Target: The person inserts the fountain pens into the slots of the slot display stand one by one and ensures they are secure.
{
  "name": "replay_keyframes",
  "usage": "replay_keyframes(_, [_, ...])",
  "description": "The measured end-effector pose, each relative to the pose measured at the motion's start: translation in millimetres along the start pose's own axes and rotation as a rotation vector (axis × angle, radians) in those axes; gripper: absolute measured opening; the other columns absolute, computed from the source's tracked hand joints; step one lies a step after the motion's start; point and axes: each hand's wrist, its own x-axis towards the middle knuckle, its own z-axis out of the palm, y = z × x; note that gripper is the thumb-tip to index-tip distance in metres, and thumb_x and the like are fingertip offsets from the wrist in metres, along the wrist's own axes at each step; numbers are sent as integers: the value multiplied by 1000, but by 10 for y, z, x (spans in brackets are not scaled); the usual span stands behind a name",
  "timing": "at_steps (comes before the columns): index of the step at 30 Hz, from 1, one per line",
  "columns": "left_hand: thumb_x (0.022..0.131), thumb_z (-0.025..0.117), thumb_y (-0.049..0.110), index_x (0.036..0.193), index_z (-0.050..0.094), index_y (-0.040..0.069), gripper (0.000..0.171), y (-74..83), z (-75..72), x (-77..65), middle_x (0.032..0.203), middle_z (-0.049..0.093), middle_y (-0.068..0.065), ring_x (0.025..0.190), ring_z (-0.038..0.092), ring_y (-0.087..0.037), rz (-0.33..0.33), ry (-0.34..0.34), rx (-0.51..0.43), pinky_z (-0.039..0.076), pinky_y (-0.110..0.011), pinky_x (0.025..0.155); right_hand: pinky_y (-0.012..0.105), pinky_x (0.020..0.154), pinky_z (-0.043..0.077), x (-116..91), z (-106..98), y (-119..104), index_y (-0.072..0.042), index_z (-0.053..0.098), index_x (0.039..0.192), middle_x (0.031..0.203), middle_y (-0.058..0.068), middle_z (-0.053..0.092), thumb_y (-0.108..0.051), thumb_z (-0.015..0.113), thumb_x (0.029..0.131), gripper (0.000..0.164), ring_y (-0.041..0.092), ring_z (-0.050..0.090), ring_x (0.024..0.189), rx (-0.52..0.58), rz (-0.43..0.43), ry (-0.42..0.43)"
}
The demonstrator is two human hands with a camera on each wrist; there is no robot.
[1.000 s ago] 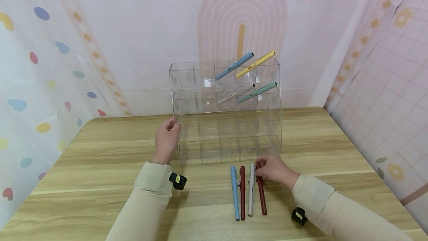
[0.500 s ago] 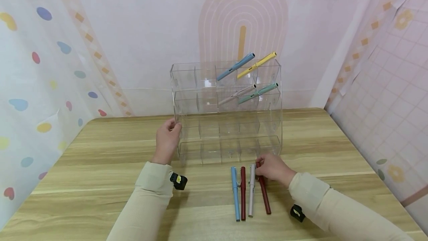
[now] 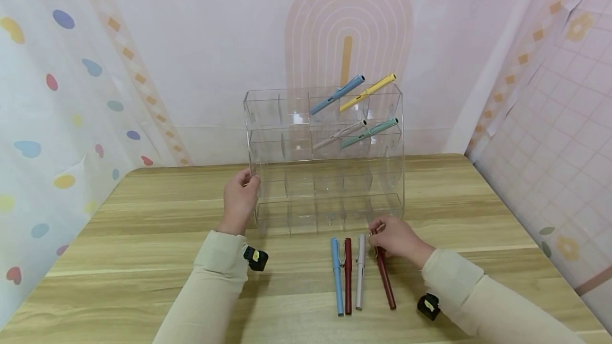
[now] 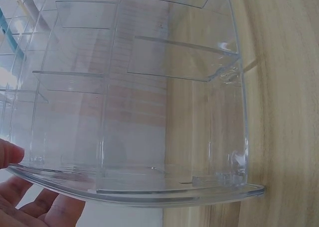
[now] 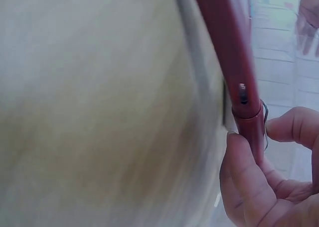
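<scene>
My left hand (image 3: 239, 199) grips the left side panel of a transparent tiered pen rack (image 4: 174, 199), thumb inside and fingers outside in the left wrist view. My right hand (image 3: 397, 238) pinches the clip end of a dark red pen (image 3: 386, 283) between thumb and fingers. In the right wrist view this pen (image 5: 232, 53) slants up from the fingertips, its metal clip under the thumb. Left of it lie a grey pen (image 3: 360, 275), another dark red pen (image 3: 348, 280) and a light blue pen (image 3: 337, 280), side by side before the rack.
The rack's upper two tiers hold a blue pen (image 3: 337, 94), a yellow pen (image 3: 368, 92), a pale pinkish pen (image 3: 340, 135) and a green pen (image 3: 370, 132), all leaning right. Everything stands on a wood-grain table (image 3: 158, 264). Patterned curtains (image 3: 215, 41) hang behind and beside it.
The pinched dark red pen has shifted right, away from the grey pen, its lower end swinging further right. My left hand stays on the rack's side.
</scene>
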Motion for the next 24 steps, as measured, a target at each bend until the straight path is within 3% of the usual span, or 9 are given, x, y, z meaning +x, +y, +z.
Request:
replay_keyframes(7, [101, 43, 19, 133, 55, 3, 38, 5, 0, 3, 124, 57, -16, 97, 50, -22, -9, -5, 4, 42, -26, 72, 33, 55, 52, -13, -89, -31, 5, 60, 111, 96, 15, 60, -4, 59, 80, 32, 18, 57, 64, 52, 11, 15])
replay_keyframes(17, [101, 43, 19, 134, 54, 3, 38, 5, 1, 4, 124, 57, -15, 96, 50, -22, -9, -5, 0, 42, -24, 70, 38, 68, 56, -56, -202, -79, 7, 55, 116, 98, 14, 57, -5, 59, 87, 32, 21, 59, 78, 189, 23, 28])
replay_keyframes(24, [101, 43, 18, 128, 57, 2, 35, 24, -4, -23, 119, 58, -15, 84, 47, -17, 3, -3, -1, 40, -23, 64, 39, 71, 56, -74, -289, -141, 10, 52, 118, 98, 13, 57, -5, 59, 89, 33, 20, 58, 81, 280, -6, 33])
